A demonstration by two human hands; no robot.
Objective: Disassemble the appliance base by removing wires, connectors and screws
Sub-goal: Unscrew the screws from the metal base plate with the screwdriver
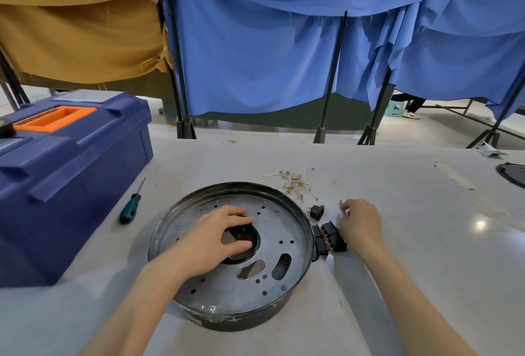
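A round appliance base, black-walled with a bare metal plate full of holes, sits on the white surface directly under the person's left hand. That hand lies on the plate with its fingers apart and loosely bent over the rim of the large central opening, the thumb at the opening's near edge.

Just right of the base, the right hand hovers low over the surface, its fingers curled together and pinching a small metal piece at the fingertips (too small to say whether it is a screw or a terminal). Between this hand and the base wall stands a cluster of black switch blocks, touching one another, and just beyond them, off the fingertips, a single black socket. Farther from the right hand lies a loose heap of short white wires with brass terminals.

Left of the left hand, well apart from the base, a screwdriver with a green and black handle lies flat, and past it stands a closed blue toolbox with an orange handle. Blue cloth and tan cloth hang on black stands beyond the surface.
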